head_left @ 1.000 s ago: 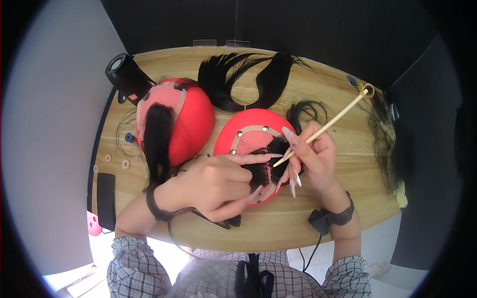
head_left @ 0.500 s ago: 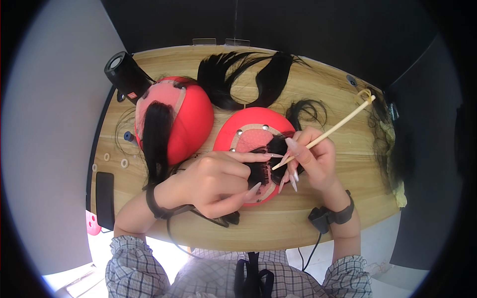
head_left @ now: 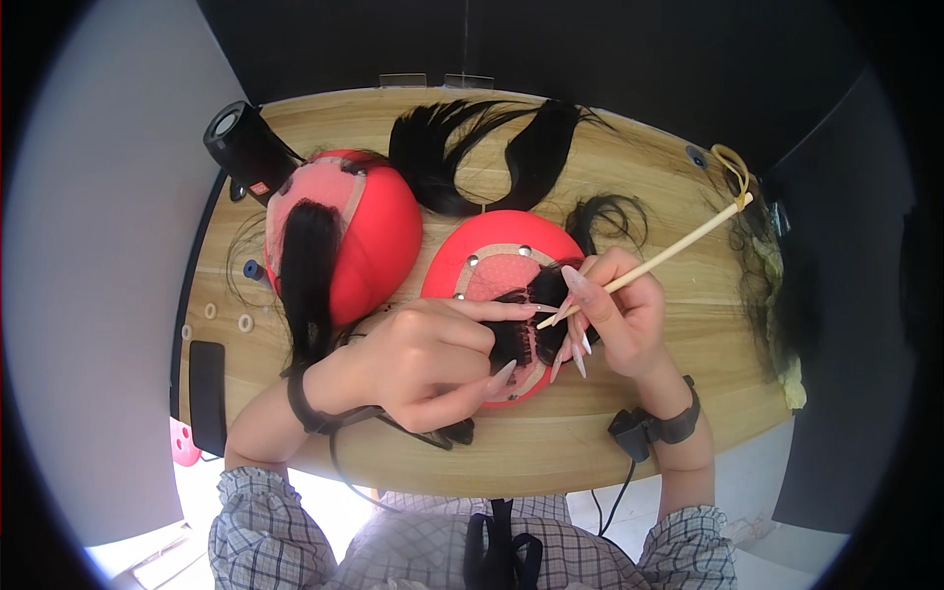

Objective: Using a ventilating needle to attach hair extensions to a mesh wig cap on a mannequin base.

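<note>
A pink mesh cap (head_left: pixel 495 283) with a beige border is pinned to a red rounded head form (head_left: pixel 457 246) in front of me. Dark hair (head_left: pixel 509 346) lies on the cap on both sides of a thin parting. Over this hair my left hand (head_left: pixel 428 359) stretches its index finger; the thumb is apart from it near the cap's lower edge, the other fingers curled. My right hand (head_left: pixel 629 320) pinches a pale wooden stick (head_left: pixel 683 242) like a pen, a loop of rubber band at its far end. The stick's tip is at the parting, by my left index fingertip.
Another red head form (head_left: pixel 388 251) with a cap and dark hair stands at the left, beside a black cylindrical speaker (head_left: pixel 246 147). A long hair bundle (head_left: pixel 541 157) lies behind. Loose hair strands (head_left: pixel 755 295) are at the right edge, a black phone-like slab (head_left: pixel 207 393) at the left.
The stick has shifted slightly: its tip moved a little up along the parting and its far end to the right. The rubber band loop now stands higher. My left hand has stayed in place.
</note>
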`<state>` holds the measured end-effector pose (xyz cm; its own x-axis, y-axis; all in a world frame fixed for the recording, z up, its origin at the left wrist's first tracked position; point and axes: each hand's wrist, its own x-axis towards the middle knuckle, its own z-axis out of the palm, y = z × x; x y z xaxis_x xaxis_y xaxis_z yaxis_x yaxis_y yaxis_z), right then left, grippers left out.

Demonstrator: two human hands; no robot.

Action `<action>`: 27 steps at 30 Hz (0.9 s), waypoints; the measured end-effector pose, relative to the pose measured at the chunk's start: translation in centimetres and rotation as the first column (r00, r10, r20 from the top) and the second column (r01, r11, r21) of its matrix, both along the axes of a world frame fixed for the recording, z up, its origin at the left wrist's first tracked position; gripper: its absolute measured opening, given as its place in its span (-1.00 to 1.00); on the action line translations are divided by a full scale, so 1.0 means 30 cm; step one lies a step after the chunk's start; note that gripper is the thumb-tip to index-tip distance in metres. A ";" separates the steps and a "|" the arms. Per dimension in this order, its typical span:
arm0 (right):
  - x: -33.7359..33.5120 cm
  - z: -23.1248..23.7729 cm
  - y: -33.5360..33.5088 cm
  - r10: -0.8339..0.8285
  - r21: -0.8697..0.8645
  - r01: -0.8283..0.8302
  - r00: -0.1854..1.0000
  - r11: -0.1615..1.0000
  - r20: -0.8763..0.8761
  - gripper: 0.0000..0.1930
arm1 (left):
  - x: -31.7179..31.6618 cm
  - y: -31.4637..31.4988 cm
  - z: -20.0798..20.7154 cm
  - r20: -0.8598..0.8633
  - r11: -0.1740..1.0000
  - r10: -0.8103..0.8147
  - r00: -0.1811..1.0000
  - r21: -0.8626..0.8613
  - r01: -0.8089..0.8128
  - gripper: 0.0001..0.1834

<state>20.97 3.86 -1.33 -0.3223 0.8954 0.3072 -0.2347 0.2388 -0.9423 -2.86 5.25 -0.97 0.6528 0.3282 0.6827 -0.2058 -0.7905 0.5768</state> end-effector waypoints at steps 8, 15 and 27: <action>-0.008 0.003 -0.004 0.010 -0.014 -0.010 1.000 1.000 -0.001 -0.87 | -0.005 -0.003 0.002 -0.006 1.000 -0.002 1.000 0.000 0.002 -0.74; 0.001 -0.004 0.000 0.010 -0.046 -0.010 1.000 0.999 0.012 -0.86 | 0.004 -0.004 0.005 0.011 1.000 0.001 1.000 -0.002 -0.001 -0.73; 0.002 0.015 0.003 0.034 -0.145 -0.031 0.999 0.989 0.023 -0.87 | -0.006 -0.012 0.002 -0.004 0.999 0.019 1.000 -0.032 -0.019 -0.73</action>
<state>21.05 3.95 -0.88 -0.3581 0.9188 0.1662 -0.2153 0.0919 -0.9722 -3.04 4.90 -0.92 0.6491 0.3624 0.6688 -0.1887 -0.7750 0.6031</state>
